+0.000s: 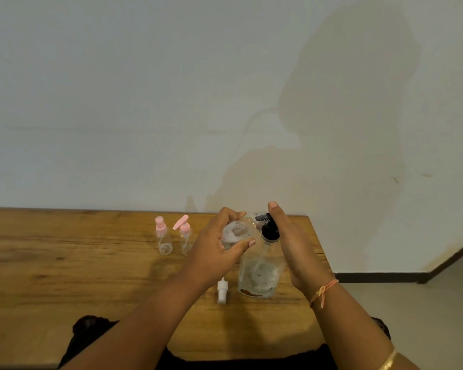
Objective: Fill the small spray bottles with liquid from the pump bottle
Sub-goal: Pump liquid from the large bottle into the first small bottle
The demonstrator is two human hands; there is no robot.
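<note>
Nearest the body, a white spray top (222, 291) lies loose on its side on the wooden worktop (64, 263), just left of the foot of the pump bottle (258, 273). That clear bottle stands upright near the worktop's right end, liquid showing in its lower part, with its black pump head (270, 231) above.

The right hand (289, 247), a thread band (322, 291) at its wrist, comes up along the bottle's right side. Its fingers (274, 209) are straight and together, laid against the pump head and curled round nothing; the thumb is hidden, so whether it bears down on the pump cannot be told.

The left hand (214, 247) holds a small clear spray bottle (237, 232) off the worktop, fingers (227, 213) curled over it and the thumb under. The bottle is tilted, its long axis running from lower left up toward the pump's spout at upper right. That is the relation to watch: the open neck seems to sit at or right beside the spout, though glare and blur hide the exact meeting. The job looks to be at the filling step, and a press of the right hand would likely serve only if the neck is under the spout.

Farther back and to the left, well apart from the hands, stand a pink-capped bottle (163, 237) and a pink-pump bottle (185, 237), side by side, both upright and apparently empty. Behind everything rises a pale wall (118, 102).
</note>
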